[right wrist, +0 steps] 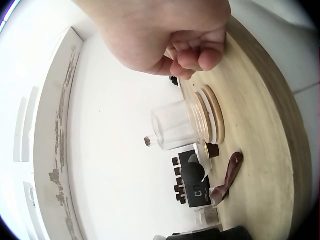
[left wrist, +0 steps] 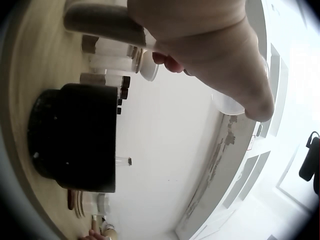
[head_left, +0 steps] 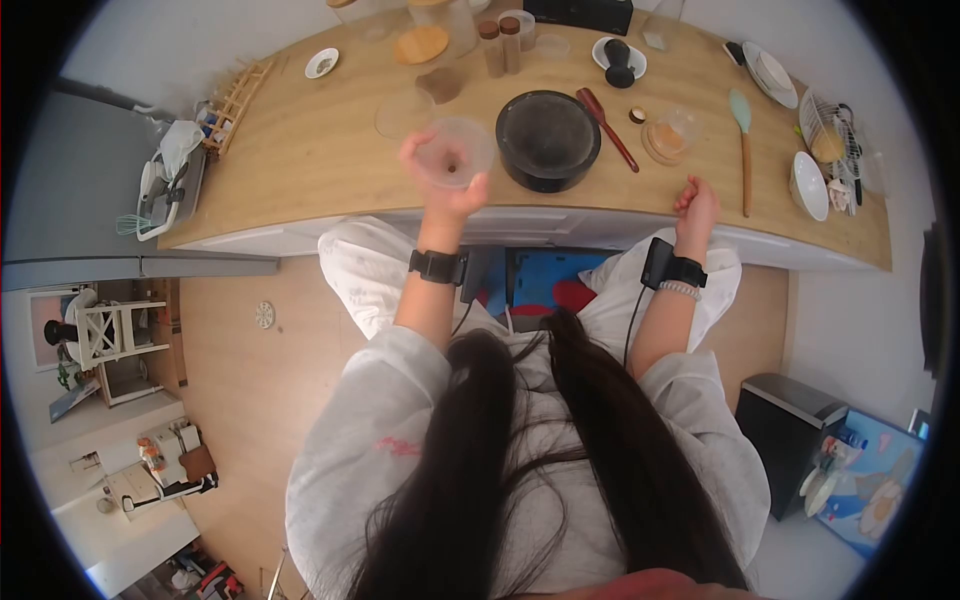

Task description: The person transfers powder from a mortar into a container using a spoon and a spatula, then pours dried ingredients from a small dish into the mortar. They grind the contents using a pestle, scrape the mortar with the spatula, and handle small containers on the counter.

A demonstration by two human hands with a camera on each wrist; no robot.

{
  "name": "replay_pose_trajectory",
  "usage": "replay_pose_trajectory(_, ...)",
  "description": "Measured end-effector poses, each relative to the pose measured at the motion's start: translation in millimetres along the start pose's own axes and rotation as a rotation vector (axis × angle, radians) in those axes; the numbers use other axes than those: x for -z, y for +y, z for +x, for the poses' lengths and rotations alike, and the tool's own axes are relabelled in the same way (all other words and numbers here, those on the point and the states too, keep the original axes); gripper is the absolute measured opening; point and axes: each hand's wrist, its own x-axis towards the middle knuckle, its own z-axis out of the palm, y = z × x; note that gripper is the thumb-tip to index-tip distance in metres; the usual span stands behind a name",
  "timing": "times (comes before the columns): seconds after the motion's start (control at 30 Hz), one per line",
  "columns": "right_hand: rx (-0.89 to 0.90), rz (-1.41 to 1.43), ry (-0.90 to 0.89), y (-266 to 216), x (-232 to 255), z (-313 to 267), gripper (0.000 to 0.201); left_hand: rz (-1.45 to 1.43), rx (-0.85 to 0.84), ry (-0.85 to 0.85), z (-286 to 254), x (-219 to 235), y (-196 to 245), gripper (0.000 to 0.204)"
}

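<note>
In the head view my left hand (head_left: 456,198) grips a clear round plastic container (head_left: 470,145), fingers and thumb around its sides. A small brown spot shows at the container's middle. The left wrist view catches only part of the container (left wrist: 227,103), mostly hidden behind the hand. Just right of it on the counter stands a black pot (head_left: 548,140). My right hand (head_left: 697,205) holds nothing and hangs loosely curled at the counter's front edge. Nearest to that hand, a clear jar (right wrist: 175,125) stands upside down on its wooden lid (right wrist: 215,115).
A dark red spatula (head_left: 612,135) lies beside the pot, and a green-headed spatula (head_left: 742,130) farther right. Behind are brown-capped jars (head_left: 500,50) and a white dish (head_left: 633,62) holding a black tool. A white bowl (head_left: 808,187) and dish rack (head_left: 830,130) stand at right.
</note>
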Motion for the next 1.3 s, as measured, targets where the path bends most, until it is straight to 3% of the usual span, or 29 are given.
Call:
replay_pose_trajectory(0.07, -0.028, 0.014, -0.006, -1, 0, -4, 0.015, -0.046, -0.026, 0.024, -11, 7, -4, 0.072)
replay_pose_trajectory(0.13, -0.040, 0.040, -0.024, -3, -3, -4, 0.015, 0.221, 0.106, -0.082, -18, 16, -25, 0.078)
replay_pose_trajectory(0.27, -0.029, 0.009, -0.002, -2, 1, -5, 0.016, 0.118, 0.105, -0.069, -15, 9, -20, 0.074)
replay_pose_trajectory(0.33, -0.041, 0.030, 0.017, -3, 0, -2, 0.016, -0.045, 0.031, 0.034, -8, 3, -11, 0.072)
replay_pose_trajectory(0.57, -0.044, 0.046, -0.005, -3, -3, -4, 0.016, 0.065, -0.069, 0.021, -5, 9, -12, 0.073)
replay_pose_trajectory(0.63, -0.039, 0.049, 0.002, -3, -3, -4, 0.016, 0.065, 0.095, -0.020, -11, 9, -27, 0.074)
replay_pose_trajectory(1.03, -0.044, 0.027, 0.002, -6, -6, -8, 0.014, -0.054, 0.162, 0.041, -12, 16, -36, 0.077)
replay_pose_trajectory(1.13, -0.040, 0.021, 0.005, -5, -6, -7, 0.014, -0.029, 0.043, 0.078, -9, 12, -31, 0.077)
replay_pose_trajectory(1.3, -0.009, 0.012, -0.007, -5, -6, -8, 0.014, -0.028, 0.033, 0.086, -12, 18, -39, 0.074)
